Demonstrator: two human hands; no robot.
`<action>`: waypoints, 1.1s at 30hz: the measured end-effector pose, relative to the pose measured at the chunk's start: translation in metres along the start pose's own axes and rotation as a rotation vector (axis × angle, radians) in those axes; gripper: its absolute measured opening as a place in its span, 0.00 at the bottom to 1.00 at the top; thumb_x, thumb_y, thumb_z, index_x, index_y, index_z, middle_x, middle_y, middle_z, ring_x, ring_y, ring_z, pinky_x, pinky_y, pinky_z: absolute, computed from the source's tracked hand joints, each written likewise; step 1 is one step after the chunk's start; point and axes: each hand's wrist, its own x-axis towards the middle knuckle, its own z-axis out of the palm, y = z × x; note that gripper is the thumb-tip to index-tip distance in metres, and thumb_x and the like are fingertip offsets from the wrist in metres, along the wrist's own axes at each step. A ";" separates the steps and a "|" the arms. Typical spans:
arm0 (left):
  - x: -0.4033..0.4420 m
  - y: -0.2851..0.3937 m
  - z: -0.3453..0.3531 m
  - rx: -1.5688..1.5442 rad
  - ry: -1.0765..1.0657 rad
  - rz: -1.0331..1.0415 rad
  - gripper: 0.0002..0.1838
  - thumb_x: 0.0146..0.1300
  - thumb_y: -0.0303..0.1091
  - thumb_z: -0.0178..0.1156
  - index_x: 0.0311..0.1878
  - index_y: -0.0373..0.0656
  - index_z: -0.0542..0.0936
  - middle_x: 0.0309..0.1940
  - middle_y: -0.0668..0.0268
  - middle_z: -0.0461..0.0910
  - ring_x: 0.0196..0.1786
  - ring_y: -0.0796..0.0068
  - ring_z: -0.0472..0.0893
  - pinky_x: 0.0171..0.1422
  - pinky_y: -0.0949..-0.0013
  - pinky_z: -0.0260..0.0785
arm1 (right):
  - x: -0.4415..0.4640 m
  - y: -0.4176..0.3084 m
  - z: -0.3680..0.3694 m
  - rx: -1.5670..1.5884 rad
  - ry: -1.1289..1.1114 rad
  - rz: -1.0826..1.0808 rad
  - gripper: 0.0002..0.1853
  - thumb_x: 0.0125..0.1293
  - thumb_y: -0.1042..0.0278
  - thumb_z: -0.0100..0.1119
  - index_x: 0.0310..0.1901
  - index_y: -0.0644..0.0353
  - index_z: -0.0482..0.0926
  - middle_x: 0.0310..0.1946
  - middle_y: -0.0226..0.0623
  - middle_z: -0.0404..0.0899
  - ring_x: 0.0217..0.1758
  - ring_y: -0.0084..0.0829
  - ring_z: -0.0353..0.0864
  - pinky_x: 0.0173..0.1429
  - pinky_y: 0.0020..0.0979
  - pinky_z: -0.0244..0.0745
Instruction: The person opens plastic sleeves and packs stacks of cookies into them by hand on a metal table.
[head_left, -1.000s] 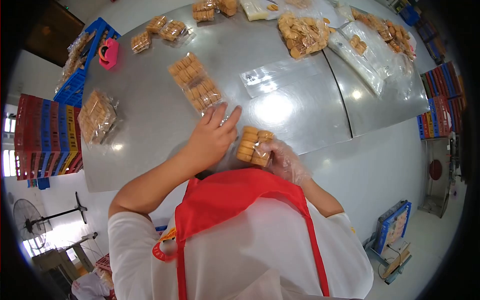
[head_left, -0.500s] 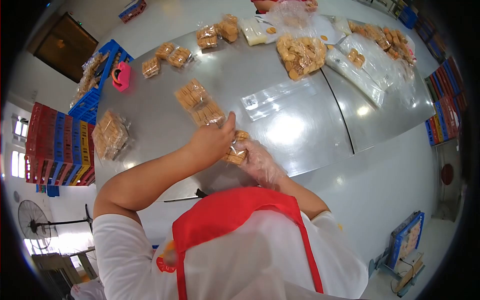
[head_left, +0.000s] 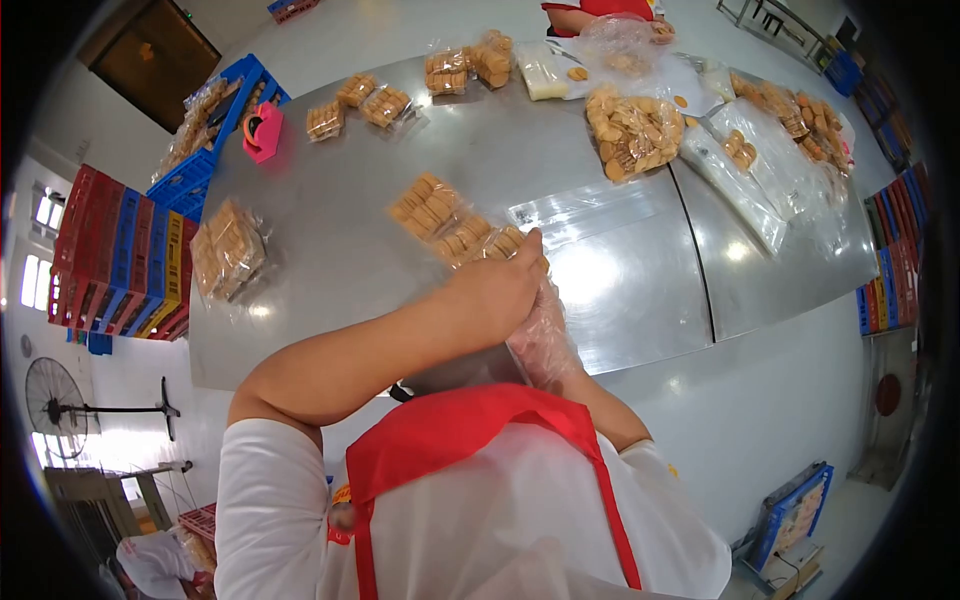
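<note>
My bare left hand crosses in front of my right hand, its fingers closed at the near end of a clear pack of round biscuits. That pack lies slantwise over the steel table, with biscuits in rows showing beyond my knuckles. My right hand, in a thin clear plastic glove, is closed against the same end; a sliver of biscuit shows by its fingertips. Most of its fingers are hidden behind my left hand. Just past my hands, a flat clear plastic bag lies on the table.
Several biscuit packs stand at the far left, near a pink tape dispenser. Another pack sits at the left edge. A big bag of loose biscuits and plastic bags lie at right. Across the table is a person in red.
Both hands have shifted right and come together, my left now covering much of my right. The biscuits in the right hand are mostly hidden now. The whole view has swung slightly.
</note>
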 end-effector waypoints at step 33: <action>-0.020 0.020 0.055 0.047 0.053 -0.050 0.36 0.58 0.30 0.57 0.71 0.30 0.64 0.37 0.48 0.84 0.25 0.58 0.83 0.27 0.58 0.76 | 0.003 -0.005 0.068 -0.491 0.705 0.341 0.24 0.65 0.74 0.54 0.64 0.60 0.72 0.56 0.51 0.78 0.55 0.42 0.82 0.59 0.38 0.77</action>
